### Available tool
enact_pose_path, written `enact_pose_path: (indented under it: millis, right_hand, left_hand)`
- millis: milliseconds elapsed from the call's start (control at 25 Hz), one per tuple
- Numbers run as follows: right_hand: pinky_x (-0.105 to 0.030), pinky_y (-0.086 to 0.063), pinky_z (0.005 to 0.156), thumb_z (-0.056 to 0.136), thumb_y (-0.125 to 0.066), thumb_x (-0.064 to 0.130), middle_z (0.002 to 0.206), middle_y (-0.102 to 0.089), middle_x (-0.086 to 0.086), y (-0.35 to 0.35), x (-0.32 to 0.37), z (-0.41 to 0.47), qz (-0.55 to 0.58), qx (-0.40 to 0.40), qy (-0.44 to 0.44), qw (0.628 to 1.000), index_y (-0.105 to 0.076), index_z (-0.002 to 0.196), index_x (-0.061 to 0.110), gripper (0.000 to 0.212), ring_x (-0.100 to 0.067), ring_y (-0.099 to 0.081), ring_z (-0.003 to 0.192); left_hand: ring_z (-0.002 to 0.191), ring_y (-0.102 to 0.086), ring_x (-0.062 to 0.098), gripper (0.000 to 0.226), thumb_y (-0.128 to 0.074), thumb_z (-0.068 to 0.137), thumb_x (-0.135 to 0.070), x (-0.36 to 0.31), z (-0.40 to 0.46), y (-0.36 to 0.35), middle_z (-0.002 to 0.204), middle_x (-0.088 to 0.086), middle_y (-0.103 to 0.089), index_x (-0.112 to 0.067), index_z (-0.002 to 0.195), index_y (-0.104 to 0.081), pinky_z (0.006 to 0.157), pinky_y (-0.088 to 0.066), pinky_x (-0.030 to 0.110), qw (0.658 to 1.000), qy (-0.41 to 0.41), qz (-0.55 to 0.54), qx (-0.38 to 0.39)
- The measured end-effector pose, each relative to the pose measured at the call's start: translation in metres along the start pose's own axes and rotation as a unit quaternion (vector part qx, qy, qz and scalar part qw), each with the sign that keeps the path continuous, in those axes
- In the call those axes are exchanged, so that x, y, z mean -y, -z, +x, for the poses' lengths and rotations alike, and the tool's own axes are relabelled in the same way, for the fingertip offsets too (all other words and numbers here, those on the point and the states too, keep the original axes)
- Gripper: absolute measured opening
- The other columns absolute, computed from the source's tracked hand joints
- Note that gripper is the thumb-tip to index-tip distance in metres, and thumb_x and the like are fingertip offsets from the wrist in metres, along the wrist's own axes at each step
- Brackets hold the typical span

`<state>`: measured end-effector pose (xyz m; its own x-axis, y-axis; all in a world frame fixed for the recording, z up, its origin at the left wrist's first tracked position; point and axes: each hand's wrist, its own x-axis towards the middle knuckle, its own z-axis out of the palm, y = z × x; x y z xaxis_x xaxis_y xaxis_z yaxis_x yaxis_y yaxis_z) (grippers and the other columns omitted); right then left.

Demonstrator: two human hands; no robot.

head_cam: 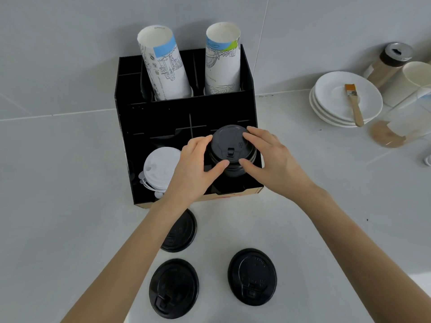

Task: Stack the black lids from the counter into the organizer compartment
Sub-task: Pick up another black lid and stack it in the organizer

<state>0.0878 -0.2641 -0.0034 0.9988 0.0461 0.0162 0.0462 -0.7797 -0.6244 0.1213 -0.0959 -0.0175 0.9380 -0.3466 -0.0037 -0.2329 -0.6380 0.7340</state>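
Note:
A black organizer (247, 108) stands on the white counter against the wall. A stack of black lids (229, 148) sits in its front right compartment. My left hand (198, 166) and my right hand (272, 157) grip that stack from both sides, fingers curled round the top lid. Three more black lids lie flat on the counter in front: one (184, 234) partly under my left forearm, one (173, 287) at the lower left, one (253, 276) at the lower right.
White lids (159, 169) fill the front left compartment. Two stacks of printed paper cups (163, 66) (222, 59) stand in the organizer's back row. At the right are stacked white saucers (333, 108) with a brush (354, 103), a shaker jar (389, 61) and a clear pitcher (410, 120).

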Motion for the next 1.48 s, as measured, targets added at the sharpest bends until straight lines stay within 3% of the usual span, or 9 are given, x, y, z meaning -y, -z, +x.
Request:
enact_pose_path:
  millis: [240, 840, 1080, 1240, 1480]
  right_hand:
    - [-0.032, -0.029, 0.105, 0.084, -0.055, 0.02, 0.143, -0.032, -0.013, -0.006, 0.002, -0.005, -0.033, -0.014, -0.006, 0.999, -0.034, 0.131, 0.005, 0.054, -0.026, -0.027, 0.131]
    - [-0.034, -0.035, 0.1, 0.084, -0.056, 0.018, 0.141, -0.036, -0.012, -0.01, -0.001, -0.008, -0.038, -0.028, -0.017, 0.999, -0.036, 0.13, 0.007, 0.052, -0.027, -0.03, 0.127]
    - [-0.036, -0.03, 0.105, 0.084, -0.055, 0.017, 0.146, -0.029, -0.011, -0.008, 0.004, -0.014, -0.014, -0.032, -0.018, 0.999, -0.031, 0.133, 0.011, 0.054, -0.027, -0.028, 0.131]
    - [-0.031, -0.025, 0.106, 0.085, -0.055, 0.016, 0.147, -0.026, -0.009, -0.003, 0.009, -0.026, 0.006, -0.051, -0.011, 0.999, -0.031, 0.133, 0.015, 0.054, -0.024, -0.028, 0.133]
    - [-0.014, -0.021, 0.098, 0.085, -0.055, 0.015, 0.145, -0.031, -0.002, -0.007, 0.01, -0.067, 0.026, -0.05, -0.011, 0.998, -0.034, 0.132, 0.018, 0.051, -0.015, -0.033, 0.128]
  left_hand:
    - [0.12, -0.04, 0.019, 0.059, -0.059, 0.081, -0.03, 0.0, 0.0, -0.003, 0.133, 0.006, -0.041, -0.015, 0.131, -0.032, 0.095, -0.034, 0.026, 1.0, -0.004, 0.006, 0.004]
    - [0.119, -0.041, 0.019, 0.058, -0.058, 0.082, -0.028, -0.002, -0.001, -0.005, 0.135, 0.006, -0.04, -0.014, 0.132, -0.032, 0.092, -0.035, 0.026, 1.0, -0.014, 0.028, 0.001]
    - [0.125, -0.037, 0.023, 0.061, -0.058, 0.082, -0.024, -0.004, -0.006, -0.002, 0.14, 0.007, -0.034, -0.013, 0.134, -0.027, 0.101, -0.037, 0.037, 0.999, -0.015, 0.029, 0.014]
    - [0.125, -0.037, 0.022, 0.058, -0.057, 0.083, -0.023, -0.006, -0.021, 0.002, 0.141, 0.007, -0.033, -0.013, 0.133, -0.03, 0.103, -0.037, 0.037, 1.0, -0.017, 0.024, -0.001]
    - [0.119, -0.042, 0.015, 0.048, -0.055, 0.084, -0.021, -0.007, -0.064, 0.0, 0.134, 0.004, -0.042, -0.016, 0.128, -0.038, 0.096, -0.03, 0.02, 0.999, -0.043, 0.005, 0.011]
